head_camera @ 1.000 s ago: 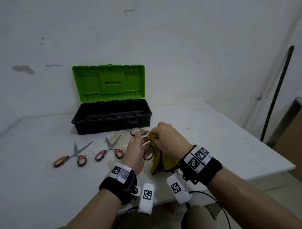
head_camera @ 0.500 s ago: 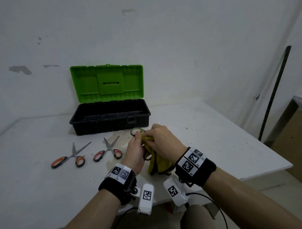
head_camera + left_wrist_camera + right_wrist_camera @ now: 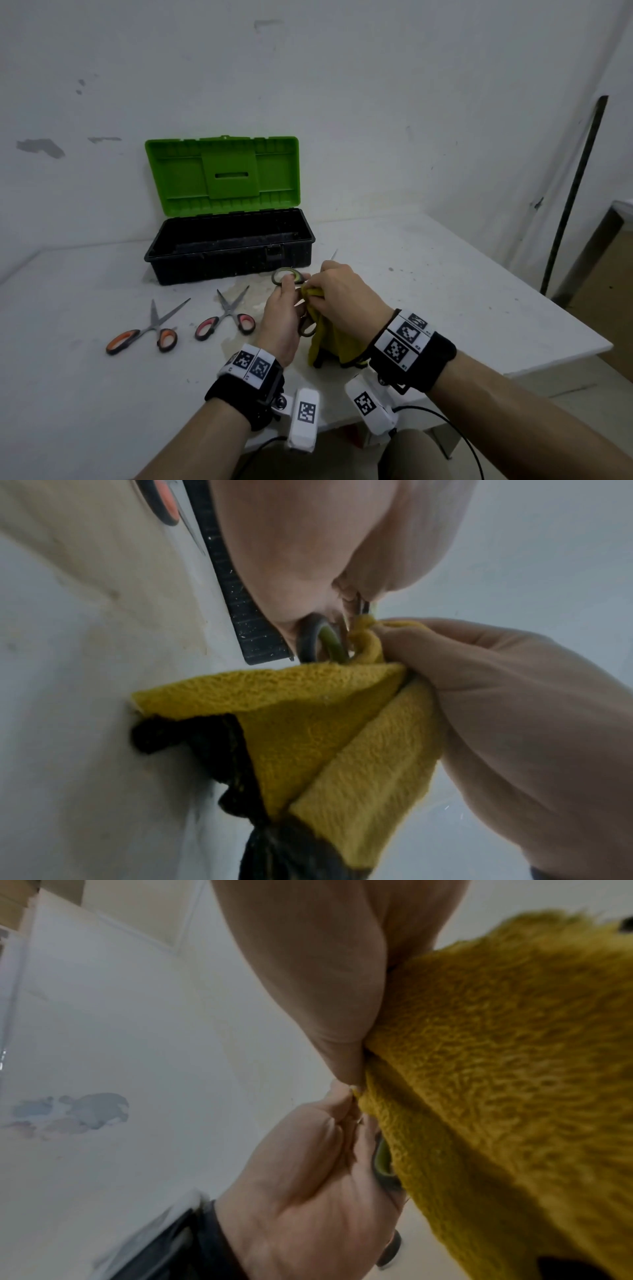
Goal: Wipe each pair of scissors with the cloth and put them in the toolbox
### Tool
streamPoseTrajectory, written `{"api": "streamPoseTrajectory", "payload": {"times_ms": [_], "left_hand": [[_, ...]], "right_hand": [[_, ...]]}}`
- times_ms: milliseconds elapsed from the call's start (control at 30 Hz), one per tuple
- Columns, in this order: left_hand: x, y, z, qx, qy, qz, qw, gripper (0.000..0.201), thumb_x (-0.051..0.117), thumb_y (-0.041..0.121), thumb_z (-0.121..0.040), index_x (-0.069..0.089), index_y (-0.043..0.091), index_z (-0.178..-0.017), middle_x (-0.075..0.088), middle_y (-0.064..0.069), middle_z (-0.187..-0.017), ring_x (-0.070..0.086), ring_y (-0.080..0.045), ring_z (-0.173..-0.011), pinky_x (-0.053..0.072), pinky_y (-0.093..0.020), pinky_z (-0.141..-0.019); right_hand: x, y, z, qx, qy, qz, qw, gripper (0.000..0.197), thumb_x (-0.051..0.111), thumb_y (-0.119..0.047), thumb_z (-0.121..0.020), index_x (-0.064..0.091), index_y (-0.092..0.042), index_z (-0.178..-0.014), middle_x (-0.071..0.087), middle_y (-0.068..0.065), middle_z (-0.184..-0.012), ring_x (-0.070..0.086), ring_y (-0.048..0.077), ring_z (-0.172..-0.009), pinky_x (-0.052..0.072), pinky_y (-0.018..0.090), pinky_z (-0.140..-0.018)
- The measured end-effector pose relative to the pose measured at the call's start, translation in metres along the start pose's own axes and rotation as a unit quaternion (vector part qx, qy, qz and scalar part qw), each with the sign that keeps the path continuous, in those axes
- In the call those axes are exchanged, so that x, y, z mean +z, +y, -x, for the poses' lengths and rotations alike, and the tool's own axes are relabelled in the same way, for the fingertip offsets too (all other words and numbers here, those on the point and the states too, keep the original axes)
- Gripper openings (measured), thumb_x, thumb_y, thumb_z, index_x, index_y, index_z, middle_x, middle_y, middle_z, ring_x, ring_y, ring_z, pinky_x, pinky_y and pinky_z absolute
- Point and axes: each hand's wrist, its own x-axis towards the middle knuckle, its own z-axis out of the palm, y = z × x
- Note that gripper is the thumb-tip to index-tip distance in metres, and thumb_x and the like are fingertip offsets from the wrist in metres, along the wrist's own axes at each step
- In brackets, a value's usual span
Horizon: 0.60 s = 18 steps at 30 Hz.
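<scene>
Table [image 3: 445, 281]: I am working over its white top, wrists raised above the near edge.
Toolbox [image 3: 229, 253]: it is standing open at the back, black tub, green lid upright.
Right hand [image 3: 346, 298]: I am curling my fingers round the cloth [image 3: 329, 339], pinching it onto the blades.
Left hand [image 3: 284, 318]: I am gripping the green scissors [image 3: 286, 275] by the handles, held above the table before the toolbox.
Orange scissors [image 3: 147, 332]: lying closed at left.
Red scissors [image 3: 226, 317]: lying beside them, blades apart.
</scene>
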Motion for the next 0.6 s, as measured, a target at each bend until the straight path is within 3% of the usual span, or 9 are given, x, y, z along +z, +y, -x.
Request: {"api": "streamPoseTrajectory", "payload": {"times_ms": [67, 133, 233, 300, 400, 500, 600], "left_hand": [[0.002, 0.000, 0.001, -0.002, 0.003, 0.013, 1.000, 0.046, 0.032, 0.042, -0.108, 0.064, 0.009, -0.116, 0.073, -0.015, -0.092, 0.072, -0.021, -0.077, 0.054, -0.029, -0.055], [0.002, 0.002, 0.001, -0.005, 0.005, 0.010, 1.000, 0.048, 0.032, 0.043, -0.108, 0.063, 0.009, -0.119, 0.074, -0.018, -0.098, 0.071, -0.024, -0.079, 0.054, -0.032, -0.057], [-0.002, 0.002, 0.002, -0.001, 0.006, -0.002, 1.000, 0.048, 0.031, 0.045, -0.108, 0.061, 0.010, -0.121, 0.075, -0.017, -0.109, 0.072, -0.028, -0.090, 0.056, -0.048, -0.080], [-0.005, 0.003, 0.002, 0.000, 0.014, -0.003, 1.000, 0.047, 0.032, 0.047, -0.107, 0.062, 0.012, -0.117, 0.075, -0.015, -0.109, 0.074, -0.026, -0.091, 0.056, -0.047, -0.084], [-0.003, 0.002, 0.003, 0.002, 0.029, -0.008, 1.000, 0.048, 0.031, 0.050, -0.106, 0.065, 0.016, -0.115, 0.073, -0.013, -0.106, 0.073, -0.025, -0.091, 0.058, -0.043, -0.082], [0.001, 0.002, 0.003, 0.007, 0.046, 0.002, 0.999, 0.047, 0.031, 0.050, -0.107, 0.065, 0.019, -0.115, 0.068, -0.008, -0.100, 0.067, -0.021, -0.081, 0.053, -0.037, -0.067], [0.000, 0.004, 0.001, 0.005, 0.055, 0.012, 0.998, 0.045, 0.032, 0.049, -0.106, 0.066, 0.022, -0.114, 0.065, -0.011, -0.101, 0.064, -0.020, -0.078, 0.047, -0.032, -0.059]], "right_hand": [[0.002, -0.002, -0.001, -0.012, 0.006, -0.008, 1.000, 0.021, 0.054, -0.022, -0.094, 0.072, -0.020, -0.106, 0.047, 0.002, -0.090, 0.055, 0.019, -0.079, 0.047, 0.027, -0.070], [0.003, 0.000, -0.001, 0.000, 0.001, -0.009, 1.000, 0.022, 0.054, -0.021, -0.095, 0.072, -0.020, -0.106, 0.049, 0.003, -0.092, 0.056, 0.021, -0.082, 0.048, 0.028, -0.072], [-0.001, 0.009, 0.001, 0.009, 0.005, -0.008, 1.000, 0.020, 0.056, -0.020, -0.092, 0.074, -0.016, -0.100, 0.055, 0.006, -0.093, 0.057, 0.021, -0.087, 0.047, 0.029, -0.073], [-0.004, 0.014, 0.000, 0.014, 0.031, -0.022, 0.999, 0.019, 0.058, -0.022, -0.092, 0.074, -0.016, -0.100, 0.058, 0.005, -0.092, 0.053, 0.018, -0.084, 0.043, 0.026, -0.070], [-0.005, 0.019, -0.001, 0.043, 0.065, -0.039, 0.996, 0.019, 0.058, -0.025, -0.093, 0.072, -0.018, -0.104, 0.058, 0.005, -0.094, 0.050, 0.016, -0.084, 0.040, 0.024, -0.072], [0.006, 0.021, 0.004, 0.041, 0.068, -0.051, 0.996, 0.019, 0.059, -0.026, -0.092, 0.073, -0.017, -0.101, 0.058, 0.004, -0.090, 0.056, 0.020, -0.087, 0.044, 0.027, -0.073], [0.012, 0.020, 0.010, 0.002, 0.039, -0.068, 0.997, 0.019, 0.063, -0.027, -0.091, 0.074, -0.020, -0.105, 0.055, -0.003, -0.087, 0.052, 0.014, -0.082, 0.035, 0.014, -0.066]]}}
